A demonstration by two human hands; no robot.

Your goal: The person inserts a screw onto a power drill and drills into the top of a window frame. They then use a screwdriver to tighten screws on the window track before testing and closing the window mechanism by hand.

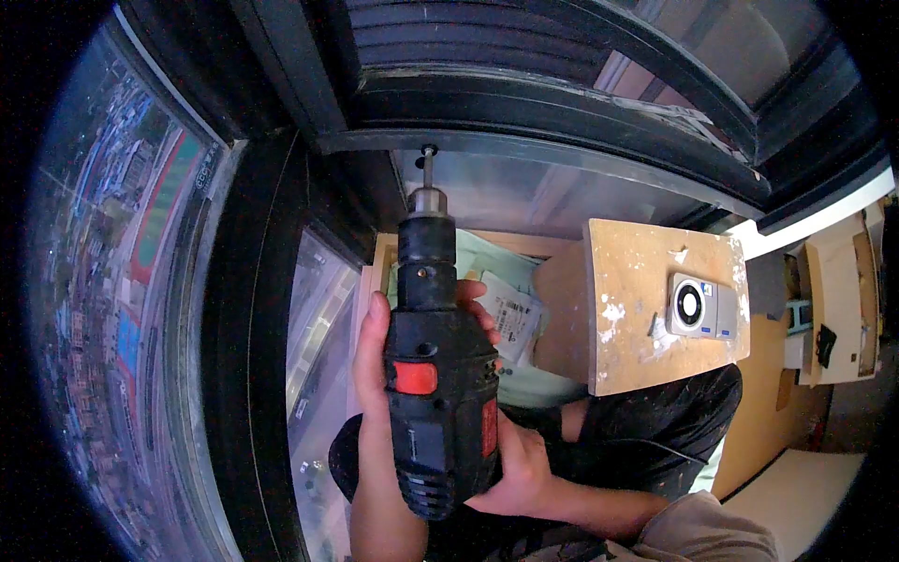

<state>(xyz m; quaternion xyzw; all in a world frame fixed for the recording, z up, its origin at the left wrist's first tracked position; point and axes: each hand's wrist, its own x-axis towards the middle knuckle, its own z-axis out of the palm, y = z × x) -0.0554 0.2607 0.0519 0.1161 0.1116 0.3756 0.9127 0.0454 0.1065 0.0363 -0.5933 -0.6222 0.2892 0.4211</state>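
A black power drill (440,375) with a red switch points away from me. Its metal chuck (428,202) holds a slim bit (428,169). The bit's tip meets the dark window frame (562,164) at a small dark hole; how deep it sits I cannot tell. My left hand (373,361) supports the drill body from below, thumb along its left side and fingertips showing at its right. My right hand (520,468) is closed around the rear right part of the drill, its fingers mostly hidden behind the body.
A paint-spotted wooden stool or board (627,281) stands at right, with a silver device bearing a round dial (691,307) on it. A labelled plastic packet (510,314) lies on pale green cloth beyond the drill. Window glass (122,281) at left overlooks a city far below.
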